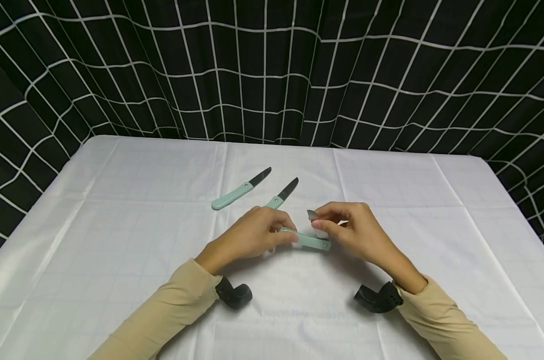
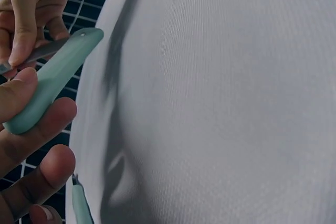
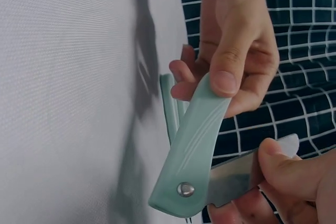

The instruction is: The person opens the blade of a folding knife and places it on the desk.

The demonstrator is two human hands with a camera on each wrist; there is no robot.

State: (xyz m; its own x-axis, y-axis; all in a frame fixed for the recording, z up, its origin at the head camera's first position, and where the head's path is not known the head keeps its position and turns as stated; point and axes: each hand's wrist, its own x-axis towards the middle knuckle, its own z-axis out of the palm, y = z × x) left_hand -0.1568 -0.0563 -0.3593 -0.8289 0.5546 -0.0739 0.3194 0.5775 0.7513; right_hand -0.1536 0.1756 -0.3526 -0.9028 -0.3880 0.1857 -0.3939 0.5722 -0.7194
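A folding knife with a mint-green handle [image 1: 311,241] is held between both hands over the table. My left hand [image 1: 258,232] pinches the end of that handle between thumb and fingers. The right hand [image 1: 359,230] pinches the knife's blade [image 3: 233,179], which stands partly out from the handle at an angle near the round pivot [image 3: 186,189]. The blade tip [image 1: 312,215] pokes out past the right fingers. Beyond the left hand lies a second mint-green knife [image 1: 275,202] with its dark blade out, its handle partly hidden by that hand.
A third mint-green knife [image 1: 231,196] lies opened on the white tablecloth [image 1: 119,240], left of the second, blade pointing away to the right. Black cloth with a white grid [image 1: 254,75] hangs behind the table. Black camera mounts [image 1: 234,295] sit at both wrists.
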